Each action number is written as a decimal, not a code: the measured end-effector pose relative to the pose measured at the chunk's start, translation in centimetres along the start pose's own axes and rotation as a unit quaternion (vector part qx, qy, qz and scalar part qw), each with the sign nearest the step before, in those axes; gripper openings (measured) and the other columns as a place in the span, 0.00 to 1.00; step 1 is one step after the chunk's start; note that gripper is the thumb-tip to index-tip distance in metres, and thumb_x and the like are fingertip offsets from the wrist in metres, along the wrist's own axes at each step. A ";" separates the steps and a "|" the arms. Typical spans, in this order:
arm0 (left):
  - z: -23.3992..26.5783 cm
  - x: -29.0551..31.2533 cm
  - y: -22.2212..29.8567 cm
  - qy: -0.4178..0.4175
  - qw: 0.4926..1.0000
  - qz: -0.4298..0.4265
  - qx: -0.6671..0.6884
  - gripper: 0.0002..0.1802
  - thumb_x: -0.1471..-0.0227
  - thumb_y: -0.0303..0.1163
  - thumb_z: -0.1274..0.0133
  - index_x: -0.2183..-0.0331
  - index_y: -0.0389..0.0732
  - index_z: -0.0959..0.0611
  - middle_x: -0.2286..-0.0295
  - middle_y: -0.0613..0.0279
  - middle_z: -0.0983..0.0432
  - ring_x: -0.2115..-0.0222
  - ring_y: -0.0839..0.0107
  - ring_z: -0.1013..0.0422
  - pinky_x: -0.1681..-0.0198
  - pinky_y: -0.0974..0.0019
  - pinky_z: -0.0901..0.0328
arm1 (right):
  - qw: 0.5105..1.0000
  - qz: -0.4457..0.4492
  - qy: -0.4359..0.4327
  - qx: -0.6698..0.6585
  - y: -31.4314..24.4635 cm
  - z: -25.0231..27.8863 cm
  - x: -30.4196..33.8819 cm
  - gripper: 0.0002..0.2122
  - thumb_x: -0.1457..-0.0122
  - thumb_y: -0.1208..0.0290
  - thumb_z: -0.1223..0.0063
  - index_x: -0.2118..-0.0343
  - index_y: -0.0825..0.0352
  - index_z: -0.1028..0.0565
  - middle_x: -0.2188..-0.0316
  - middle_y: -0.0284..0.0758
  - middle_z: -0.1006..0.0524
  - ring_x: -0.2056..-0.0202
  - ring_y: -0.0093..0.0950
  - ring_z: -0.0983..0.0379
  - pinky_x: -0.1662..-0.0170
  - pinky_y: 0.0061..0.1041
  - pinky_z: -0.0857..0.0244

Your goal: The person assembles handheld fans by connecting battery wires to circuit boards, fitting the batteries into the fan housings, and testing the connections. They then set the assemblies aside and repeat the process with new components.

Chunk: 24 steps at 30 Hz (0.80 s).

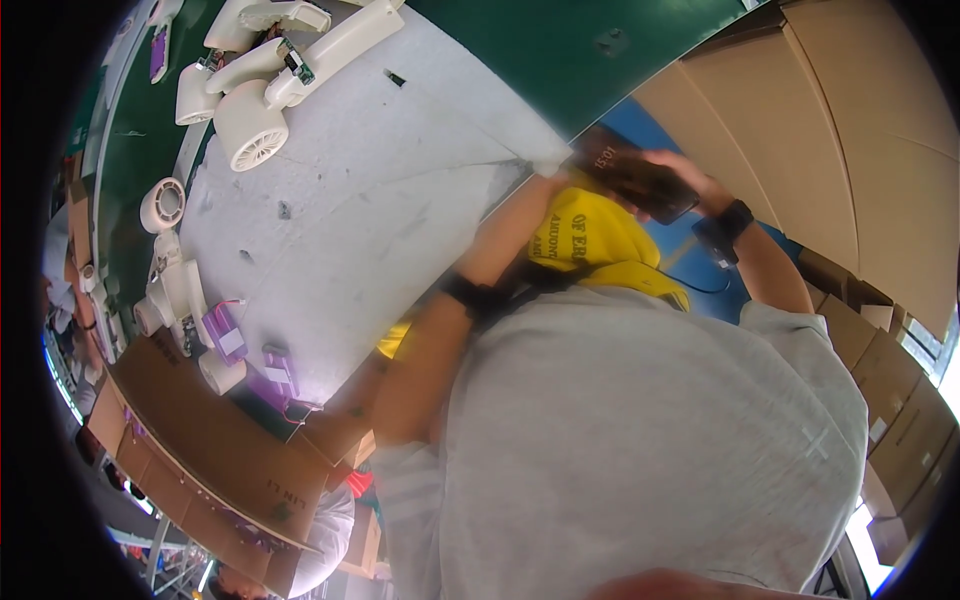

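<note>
A dark smartphone (pixel 645 185) with a lit screen is held over my lap, tilted. My right hand (pixel 692 178) is closed round its right end, fingers along the far edge. At the phone's left end is my left hand (pixel 562 187), blurred, its fingers partly hidden under the phone and seemingly gripping it. Black bands circle both wrists. Below the hands lies yellow cloth (pixel 590 232) with dark lettering. My left forearm crosses the edge of a table covered with a pale grey sheet (pixel 350 190).
White plastic fan-like housings (pixel 250 125) with round grilles lie at the table's far left. Nearer are more white parts (pixel 180 285) and purple battery packs (pixel 278 372) with wires. A cardboard box (pixel 210 430) stands at lower left, a person behind it. Large cartons (pixel 860 130) line the right.
</note>
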<state>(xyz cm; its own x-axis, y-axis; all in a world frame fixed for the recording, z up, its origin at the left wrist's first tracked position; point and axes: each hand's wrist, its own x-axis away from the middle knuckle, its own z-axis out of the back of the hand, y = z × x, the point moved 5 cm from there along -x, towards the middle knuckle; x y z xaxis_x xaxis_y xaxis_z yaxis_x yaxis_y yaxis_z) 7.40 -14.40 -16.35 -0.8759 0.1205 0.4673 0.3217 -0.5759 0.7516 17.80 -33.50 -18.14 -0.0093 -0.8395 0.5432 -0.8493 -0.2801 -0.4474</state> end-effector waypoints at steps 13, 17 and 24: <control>0.0 0.1 1.4 0.068 0.947 0.086 0.302 0.18 0.39 0.36 0.62 0.62 0.33 0.22 0.62 0.49 0.23 0.61 0.62 0.28 0.55 0.62 0.37 | 0.873 -0.021 0.000 0.486 -1.9 -0.2 -0.9 0.33 0.53 0.55 0.38 0.45 0.69 0.28 0.60 0.38 0.22 0.59 0.27 0.27 0.54 0.24 0.33; -1.5 0.3 2.5 0.009 0.857 0.211 0.469 0.20 0.38 0.42 0.61 0.62 0.35 0.22 0.66 0.58 0.24 0.68 0.73 0.30 0.61 0.69 0.35 | 0.827 0.043 0.047 0.559 -3.1 -0.6 -0.1 0.36 0.62 0.61 0.34 0.44 0.63 0.29 0.58 0.40 0.23 0.56 0.34 0.27 0.51 0.27 0.34; -3.1 -1.2 1.4 0.014 0.873 0.110 0.475 0.18 0.38 0.42 0.59 0.62 0.37 0.22 0.66 0.60 0.23 0.70 0.75 0.29 0.65 0.71 0.34 | 0.731 0.083 0.041 0.676 -5.1 -1.5 0.2 0.38 0.65 0.65 0.32 0.43 0.57 0.28 0.57 0.41 0.26 0.55 0.37 0.28 0.51 0.28 0.34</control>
<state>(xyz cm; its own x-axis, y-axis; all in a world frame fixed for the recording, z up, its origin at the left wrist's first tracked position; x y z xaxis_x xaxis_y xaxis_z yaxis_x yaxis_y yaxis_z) 7.78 -17.90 -17.30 -0.7599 0.0634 0.6470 0.6240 0.3500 0.6986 21.35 -31.49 -14.69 -0.1317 -0.8986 0.4185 0.4636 -0.4290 -0.7753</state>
